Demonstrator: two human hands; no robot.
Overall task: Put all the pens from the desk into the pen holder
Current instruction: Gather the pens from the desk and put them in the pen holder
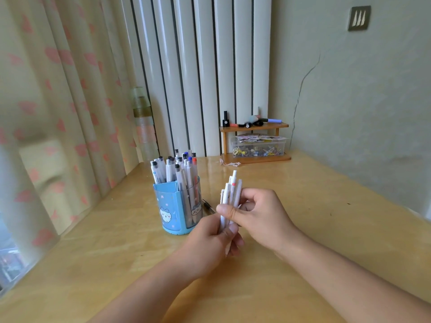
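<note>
A blue pen holder (171, 212) with a cartoon face stands on the desk, left of centre, with several white pens upright in it. Just right of the holder I hold a bundle of white pens (229, 193) upright above the desk. My left hand (211, 240) is wrapped around the bundle's lower end. Higher up, my right hand (258, 214) pinches the same bundle with thumb and fingers. A dark pen (208, 207) lies on the desk between the holder and my hands, partly hidden.
A small wooden shelf (255, 127) at the back holds small bottles, with a clear box of clips (257, 149) under it. A tall bottle (143, 122) stands behind the holder by the curtain. The wall runs along the desk's right edge.
</note>
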